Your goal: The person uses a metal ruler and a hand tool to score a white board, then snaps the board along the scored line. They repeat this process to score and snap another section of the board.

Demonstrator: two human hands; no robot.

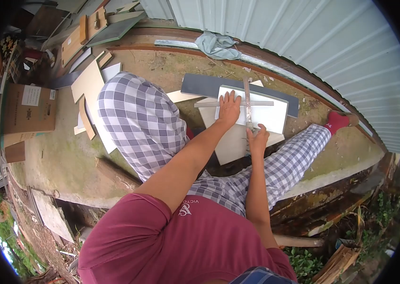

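Note:
A white board [268, 116] lies tilted across other boards between my legs. Across it runs a thin grey bar [261, 103], with a worn metal ruler [247, 97] crossing it at about a right angle. My left hand [230, 109] lies flat on the white board and the bar, fingers stretched forward. At the near end of the ruler, by the board's lower edge, my right hand [257, 139] has its fingers bent and pinched together. What it pinches is too small to make out. Beneath are a pale board [231, 146] and a dark grey board [200, 85].
Boards and offcuts [88, 83] are piled left of my bent knee. A cardboard box [29, 109] stands farther left. A grey-blue cloth [216, 45] lies by the corrugated metal wall [275, 28]. Rough timber [115, 173] lies near the slab's edge.

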